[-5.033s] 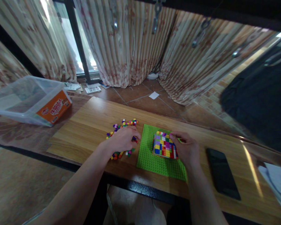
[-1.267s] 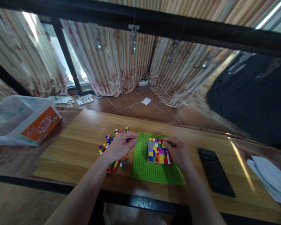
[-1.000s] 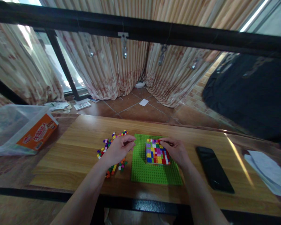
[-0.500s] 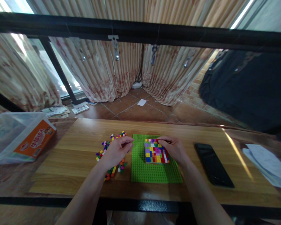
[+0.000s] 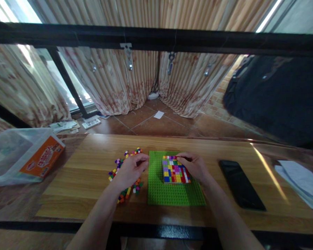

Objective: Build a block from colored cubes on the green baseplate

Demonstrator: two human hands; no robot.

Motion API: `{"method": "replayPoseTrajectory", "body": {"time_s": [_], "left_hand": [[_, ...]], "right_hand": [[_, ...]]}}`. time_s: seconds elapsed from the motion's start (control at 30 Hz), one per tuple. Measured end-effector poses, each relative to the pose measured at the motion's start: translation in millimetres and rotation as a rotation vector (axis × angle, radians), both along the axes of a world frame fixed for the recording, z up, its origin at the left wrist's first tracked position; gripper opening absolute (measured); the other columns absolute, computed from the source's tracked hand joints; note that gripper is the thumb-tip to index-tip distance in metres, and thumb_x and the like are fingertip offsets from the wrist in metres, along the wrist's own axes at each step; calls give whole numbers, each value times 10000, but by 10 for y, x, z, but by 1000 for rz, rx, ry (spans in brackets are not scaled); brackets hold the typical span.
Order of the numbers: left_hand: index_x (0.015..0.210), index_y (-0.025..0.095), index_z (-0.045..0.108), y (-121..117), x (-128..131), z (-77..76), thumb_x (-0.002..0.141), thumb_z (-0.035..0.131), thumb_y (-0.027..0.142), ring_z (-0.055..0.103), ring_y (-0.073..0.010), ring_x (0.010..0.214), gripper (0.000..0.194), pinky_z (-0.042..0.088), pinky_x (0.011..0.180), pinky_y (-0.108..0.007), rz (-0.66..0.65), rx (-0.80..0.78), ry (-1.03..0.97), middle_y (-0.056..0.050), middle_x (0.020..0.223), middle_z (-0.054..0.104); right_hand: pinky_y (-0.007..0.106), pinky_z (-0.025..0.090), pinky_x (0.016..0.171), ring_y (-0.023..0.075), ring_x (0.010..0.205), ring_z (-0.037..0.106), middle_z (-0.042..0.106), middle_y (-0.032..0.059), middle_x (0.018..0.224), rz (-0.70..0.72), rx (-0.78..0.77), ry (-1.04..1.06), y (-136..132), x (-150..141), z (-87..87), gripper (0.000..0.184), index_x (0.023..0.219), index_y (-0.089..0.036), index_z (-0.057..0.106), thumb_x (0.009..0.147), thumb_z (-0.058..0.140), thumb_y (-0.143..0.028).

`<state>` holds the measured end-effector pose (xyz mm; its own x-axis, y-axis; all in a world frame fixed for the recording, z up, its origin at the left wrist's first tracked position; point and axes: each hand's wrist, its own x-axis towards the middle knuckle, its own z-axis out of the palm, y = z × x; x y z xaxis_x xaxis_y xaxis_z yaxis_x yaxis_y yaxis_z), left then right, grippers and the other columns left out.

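Note:
A square block built of small multicoloured toy bricks (image 5: 173, 170) sits on a green studded baseplate (image 5: 172, 196). My right hand (image 5: 195, 167) is at the block's far right corner, thumb and index finger closed on a small toy brick there. That brick looks red and is mostly hidden by the fingertips. My left hand (image 5: 131, 168) hovers over the right side of a pile of loose bricks (image 5: 138, 187), near the baseplate's left edge. Its fingers are loosely curled, the thumb is apart from them, and nothing shows between. Part of the pile is hidden under this hand.
A wooden board (image 5: 75, 180) bears the baseplate and pile. A black phone (image 5: 241, 184) lies right of my right arm, with white papers (image 5: 302, 178) farther right. At the left stands a clear plastic bin (image 5: 13, 156) with an orange label. A black bar (image 5: 156, 37) crosses above.
My left hand has lifted from the pile and come to rest beside the baseplate. My right hand stays at the block's far right corner. The view has tilted and shifted; lately little moves.

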<state>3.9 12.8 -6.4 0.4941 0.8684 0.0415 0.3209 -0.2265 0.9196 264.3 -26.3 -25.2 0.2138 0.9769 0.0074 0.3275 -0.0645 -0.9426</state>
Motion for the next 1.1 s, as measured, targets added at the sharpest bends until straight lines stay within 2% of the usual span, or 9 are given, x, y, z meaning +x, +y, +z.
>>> {"method": "replayPoseTrajectory", "body": {"time_s": [0.17,0.23,0.4,0.57,0.8,0.97,1.1], "left_hand": [[986,143,658,48,-126,77,837,541,242,647,-153,788,213,518,718,-273,107,15,-20,-56,914,700],[961,142,674,77,-208,118,837,546,230,646,-157,822,199,511,757,-277,147,57,28,-57,911,706],[886,175,711,72,-320,169,808,550,162,634,-152,807,179,481,758,-263,10,198,307,-32,881,705],[859,201,700,-29,-183,145,747,571,122,624,-180,873,188,472,812,-284,-118,347,531,-22,891,686],[978,175,652,-55,-72,106,745,592,164,613,-222,927,241,482,838,-332,-38,461,668,-72,980,652],[840,167,653,-19,-55,90,779,569,167,614,-215,883,104,478,832,-336,-70,477,723,-67,907,647],[820,157,651,8,-35,72,800,564,161,610,-216,883,90,467,858,-349,-79,492,723,-70,899,650]], "right_hand": [[323,531,716,198,782,681,753,60,876,14,-12,16,-39,40,16,306,867,-194,756,710,672,-443],[339,546,742,213,827,691,750,72,940,-22,9,-15,-68,52,56,347,928,-198,747,717,674,-464],[326,559,687,219,757,700,752,68,857,-223,80,-193,-133,38,171,351,915,-189,739,755,629,-481],[313,557,717,217,785,703,752,61,862,-249,130,-343,-173,2,178,312,894,-199,737,786,601,-458],[314,550,734,215,797,699,748,55,869,-212,150,-421,-181,-3,150,298,877,-205,737,803,583,-448],[328,541,752,226,816,695,746,58,874,-232,151,-438,-181,-25,162,312,869,-202,736,798,580,-463],[314,537,723,212,778,691,743,48,853,-212,131,-441,-178,-43,164,307,873,-207,735,799,579,-461]]}}
